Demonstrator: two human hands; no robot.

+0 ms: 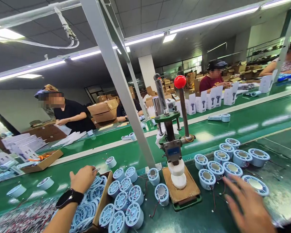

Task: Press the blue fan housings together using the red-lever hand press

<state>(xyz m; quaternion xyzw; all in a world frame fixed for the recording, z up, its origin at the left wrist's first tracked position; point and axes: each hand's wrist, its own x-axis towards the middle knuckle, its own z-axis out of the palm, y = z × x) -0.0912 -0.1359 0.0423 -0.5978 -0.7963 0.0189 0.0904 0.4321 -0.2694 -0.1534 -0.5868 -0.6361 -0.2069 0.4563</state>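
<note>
My left hand (83, 178), with a black watch on the wrist, is over a cardboard box of light blue rings (87, 207); its fingers are closed at the box's far end, and what they hold is too small to make out. My right hand (247, 204) has its fingers spread beside a group of blue round housings with metal discs (232, 169). Between the hands stands a hand press (173, 152) with a red knob and white round blocks over a wooden base. Two disc-fitted housings (161, 193) sit left of it, and several housings without discs (121, 200) stand beside the box.
A heap of wired parts (21, 216) lies at the lower left. Behind the press runs a green conveyor (201, 129) carrying blue devices and white boxes (213, 98). A slanted metal post (118, 81) rises behind the bench. Several people work across the conveyor.
</note>
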